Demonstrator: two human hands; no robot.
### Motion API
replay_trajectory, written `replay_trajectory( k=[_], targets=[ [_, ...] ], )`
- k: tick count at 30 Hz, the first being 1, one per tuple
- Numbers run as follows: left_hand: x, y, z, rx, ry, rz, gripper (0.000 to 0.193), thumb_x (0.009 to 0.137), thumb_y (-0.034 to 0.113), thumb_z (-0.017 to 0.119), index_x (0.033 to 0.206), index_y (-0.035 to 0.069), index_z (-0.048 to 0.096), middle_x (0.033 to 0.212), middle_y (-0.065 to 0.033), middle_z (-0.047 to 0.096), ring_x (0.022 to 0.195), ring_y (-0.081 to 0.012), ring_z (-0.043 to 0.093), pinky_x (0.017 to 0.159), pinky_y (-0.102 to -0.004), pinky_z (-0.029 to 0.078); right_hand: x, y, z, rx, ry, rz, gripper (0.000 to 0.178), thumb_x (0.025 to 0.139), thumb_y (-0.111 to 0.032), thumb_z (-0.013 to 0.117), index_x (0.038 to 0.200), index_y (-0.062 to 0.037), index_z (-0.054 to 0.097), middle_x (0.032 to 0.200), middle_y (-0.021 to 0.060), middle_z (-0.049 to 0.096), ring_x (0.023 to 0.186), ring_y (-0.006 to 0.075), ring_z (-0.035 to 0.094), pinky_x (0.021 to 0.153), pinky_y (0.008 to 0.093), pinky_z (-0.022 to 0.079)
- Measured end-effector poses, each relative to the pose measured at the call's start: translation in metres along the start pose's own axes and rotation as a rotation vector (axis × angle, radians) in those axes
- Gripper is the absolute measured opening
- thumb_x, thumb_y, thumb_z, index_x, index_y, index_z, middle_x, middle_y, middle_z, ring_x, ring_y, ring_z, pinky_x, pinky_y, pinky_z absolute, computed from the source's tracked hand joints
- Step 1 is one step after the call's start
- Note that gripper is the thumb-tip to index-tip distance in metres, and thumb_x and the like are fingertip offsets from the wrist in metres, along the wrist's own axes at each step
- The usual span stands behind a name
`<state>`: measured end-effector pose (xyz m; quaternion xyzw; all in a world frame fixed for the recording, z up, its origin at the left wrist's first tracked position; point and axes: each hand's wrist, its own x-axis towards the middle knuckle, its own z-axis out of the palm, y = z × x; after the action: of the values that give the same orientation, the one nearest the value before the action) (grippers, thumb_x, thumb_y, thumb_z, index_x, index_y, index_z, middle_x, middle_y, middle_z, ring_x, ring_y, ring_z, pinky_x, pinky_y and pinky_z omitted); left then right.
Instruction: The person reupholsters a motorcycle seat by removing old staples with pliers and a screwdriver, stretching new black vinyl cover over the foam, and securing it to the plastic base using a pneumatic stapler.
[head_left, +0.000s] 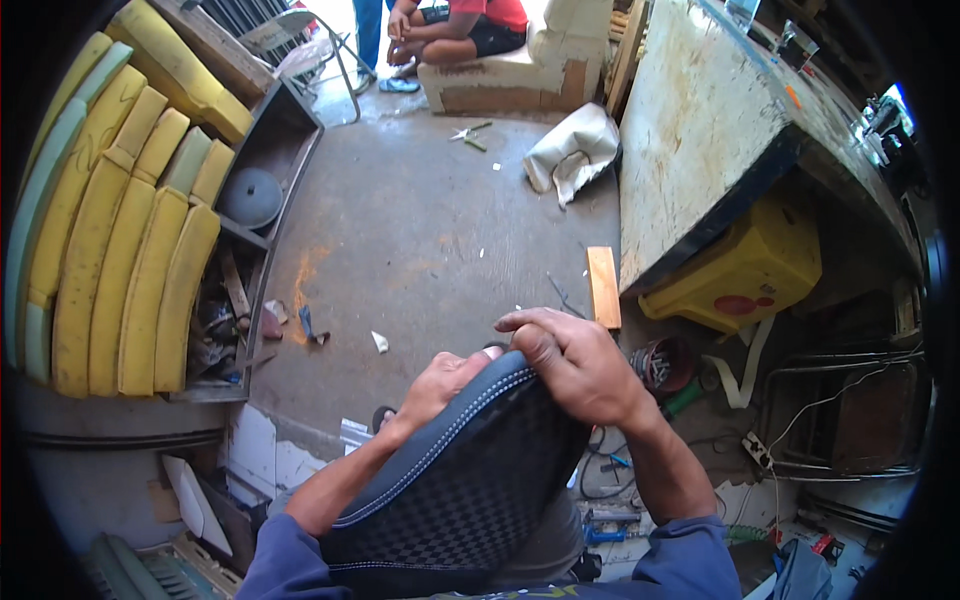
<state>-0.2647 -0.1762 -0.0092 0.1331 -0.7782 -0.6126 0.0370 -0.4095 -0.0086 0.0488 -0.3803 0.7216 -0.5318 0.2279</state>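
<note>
Hands: two, both at the centre of the frame. The left hand [440, 390] is clenched on the raised upper edge of one black checkered fabric cover with a smooth grey border and white stitching [450, 490]; some of its fingers are hidden behind the edge. The right hand [585, 365] grasps the same edge at its peak, thumb on the near side, just beside the left. The cover occupies the lower centre, slanting down to the lower left between the forearms.

Floor, upper centre: one hand tool with two green handles [461, 133], lying open; one crumpled cream-coloured sheet [572, 150] to its right. Right of centre: one orange-brown rectangular wooden block [602, 285]. Left of the hands: one small white scrap [380, 342].

Left side: stacked long yellow and pale green foam pads [135, 240], at least eight; overlap prevents an exact count. Beside them, one round grey disc [252, 197] in a dark shelf unit [283, 140].

Right side: one yellow plastic container with a red mark [740, 260], beneath one worn pale table [690, 110].

Top edge: one seated person in a red top [495, 15].
</note>
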Motion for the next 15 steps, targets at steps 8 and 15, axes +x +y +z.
replay_trajectory(
  k=[8, 15],
  targets=[
    [0.072, 0.100, -0.049, 0.125, -0.040, -0.222, 0.065, 0.104, 0.052, 0.060, 0.061, 0.002, 0.067, 0.056, 0.0004, 0.058, 0.051, -0.0064, 0.048, 0.046, -0.0305, 0.039, 0.054, 0.001, -0.036, 0.528, -0.647, 0.468, 0.053, 0.106, -0.045, 0.059, 0.126, 0.0032, 0.069, 0.115, 0.0072, 0.073, 0.104, 0.0111, 0.066, 0.093, 0.0280, 0.052],
    [0.101, 0.090, -0.074, 0.118, -0.481, -0.210, 0.048, 0.092, 0.048, 0.078, 0.097, 0.002, 0.064, 0.081, 0.0004, 0.064, 0.070, -0.0078, 0.054, 0.058, -0.0272, 0.039, 0.079, 0.035, -0.040, 0.684, -0.662, 0.526, 0.036, 0.095, -0.030, 0.077, 0.111, 0.0005, 0.070, 0.097, 0.0022, 0.073, 0.083, 0.0075, 0.068, 0.074, 0.0241, 0.056]
  ],
)
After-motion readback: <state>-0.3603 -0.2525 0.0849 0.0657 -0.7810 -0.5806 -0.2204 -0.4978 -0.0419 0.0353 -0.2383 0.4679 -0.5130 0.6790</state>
